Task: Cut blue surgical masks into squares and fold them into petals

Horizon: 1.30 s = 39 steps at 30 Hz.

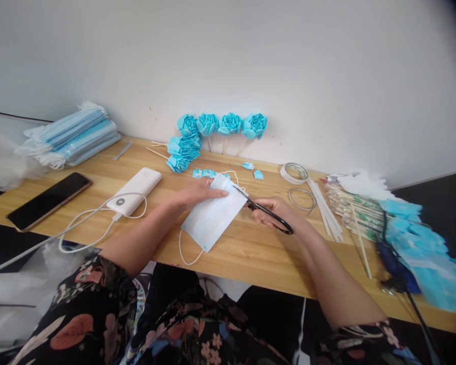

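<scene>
My left hand (201, 193) grips a light blue face mask (215, 215) near its upper end, thumb on top. The mask is spread flat and slants over the table, with white ear loops at both ends. In my right hand (270, 209) is a pair of scissors with black handles (277, 219); their blades lie across the mask's upper end. Just behind the mask are small cut blue pieces (202, 173), partly covered by it. Two more blue scraps (258, 174) rest farther right. How far the blades are parted cannot be made out.
Blue flowers on sticks (231, 124) line the wall. Stacked masks (76, 134), a phone (49, 201) and a cabled power bank (137, 190) are left. Right are a tape roll (293, 173), white strips (324, 210), wrapped sticks (355, 205) and blue material (421, 248).
</scene>
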### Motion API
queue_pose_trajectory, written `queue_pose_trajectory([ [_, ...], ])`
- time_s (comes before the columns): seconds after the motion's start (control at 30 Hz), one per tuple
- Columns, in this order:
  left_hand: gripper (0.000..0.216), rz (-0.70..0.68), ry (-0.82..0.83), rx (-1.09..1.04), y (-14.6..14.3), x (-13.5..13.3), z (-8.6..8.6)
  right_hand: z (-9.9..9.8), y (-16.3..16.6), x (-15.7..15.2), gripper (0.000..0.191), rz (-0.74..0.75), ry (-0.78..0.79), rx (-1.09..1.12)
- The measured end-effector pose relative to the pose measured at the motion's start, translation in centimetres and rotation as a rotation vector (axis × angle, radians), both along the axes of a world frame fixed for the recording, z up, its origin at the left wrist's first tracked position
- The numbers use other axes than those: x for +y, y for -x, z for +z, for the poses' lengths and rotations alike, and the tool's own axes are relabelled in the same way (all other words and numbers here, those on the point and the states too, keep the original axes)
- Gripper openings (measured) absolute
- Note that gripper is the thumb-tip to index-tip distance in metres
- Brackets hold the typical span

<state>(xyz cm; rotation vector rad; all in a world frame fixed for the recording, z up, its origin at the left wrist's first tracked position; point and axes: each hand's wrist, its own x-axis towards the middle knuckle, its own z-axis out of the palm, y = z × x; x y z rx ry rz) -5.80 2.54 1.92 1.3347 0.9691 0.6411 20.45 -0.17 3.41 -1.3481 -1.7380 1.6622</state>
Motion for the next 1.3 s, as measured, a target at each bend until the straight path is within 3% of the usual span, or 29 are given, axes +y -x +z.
queue_pose_trajectory([
  [0.3,0.055,-0.015,-0.078,-0.133,0.1,-0.3,0.3,-1.0,-0.2,0.1,0.061,0.057,-0.138,-0.050],
  [0.47,0.064,-0.021,0.030,-0.294,-0.2,-0.5,0.5,-0.4,0.2,-0.4,0.053,0.109,-0.262,-0.132],
  [0.63,0.049,0.138,0.011,-0.339,-0.7,-0.3,0.5,-0.1,0.6,-0.8,0.041,0.138,-0.402,-0.291],
  [0.9,0.041,0.291,-0.090,-0.405,-1.0,0.4,0.1,-1.0,0.6,-0.9,0.040,0.224,-0.572,-0.377],
  [1.1,0.037,0.369,-0.069,-0.484,-0.8,0.8,0.0,-1.1,0.7,-1.0,0.041,0.266,-0.569,-0.387],
  [1.3,0.067,0.274,-0.075,-0.495,-0.9,0.6,-0.3,-0.9,0.6,-0.5,0.048,0.134,-0.397,-0.207],
])
